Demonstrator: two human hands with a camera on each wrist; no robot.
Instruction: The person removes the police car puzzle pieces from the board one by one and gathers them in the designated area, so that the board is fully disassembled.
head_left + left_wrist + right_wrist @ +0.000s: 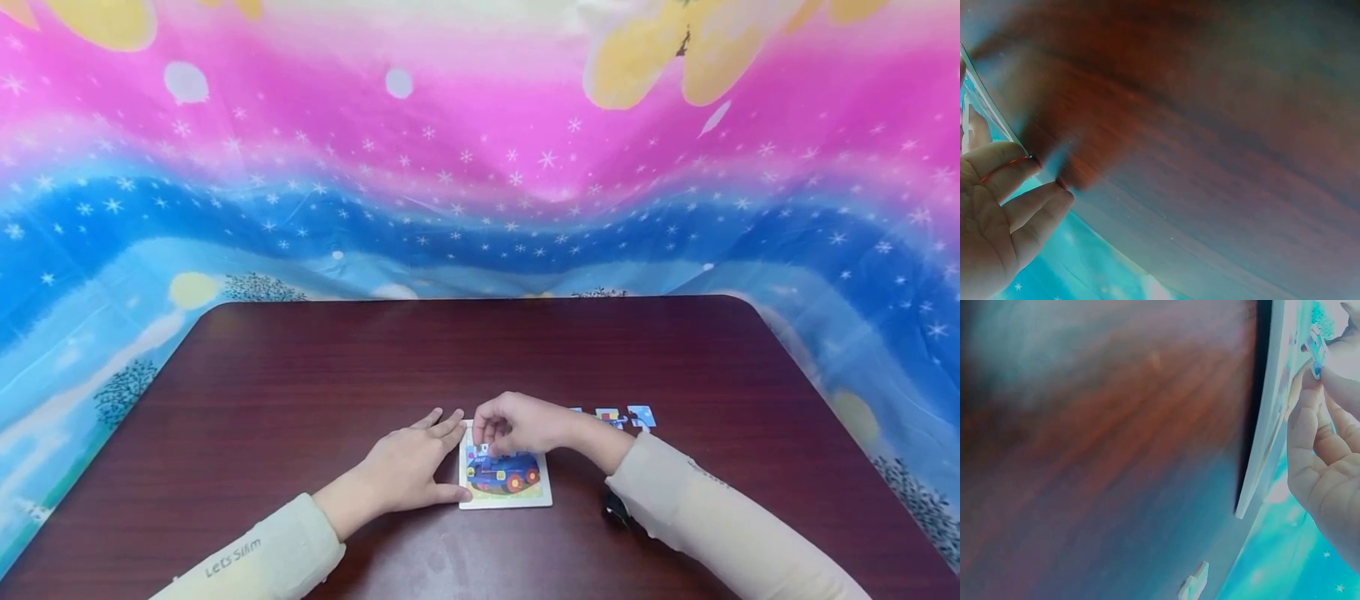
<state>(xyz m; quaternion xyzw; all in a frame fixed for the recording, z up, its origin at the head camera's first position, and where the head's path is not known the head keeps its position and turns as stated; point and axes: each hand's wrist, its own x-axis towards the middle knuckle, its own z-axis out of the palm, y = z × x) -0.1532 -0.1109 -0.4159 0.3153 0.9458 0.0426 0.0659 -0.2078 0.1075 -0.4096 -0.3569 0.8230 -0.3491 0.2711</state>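
A square jigsaw board [517, 503] with a pale frame lies on the table, its picture showing a blue vehicle with red and yellow wheels. My left hand [405, 467] rests along its left edge, thumb at the near corner and fingers spread at the far one. In the left wrist view, those fingers lie extended by the board's edge [997, 112]. Over the board's upper part, my right hand [525, 423] pinches a small puzzle piece [1317, 355] between thumb and fingertips. From the head, that hand covers the far part of the picture.
Several loose puzzle pieces [641, 417] lie on the table beyond my right forearm, partly hidden by it. A dark object [617, 510] shows beneath the right sleeve. The brown table [337, 358] ends at a patterned cloth [480, 192] hanging behind.
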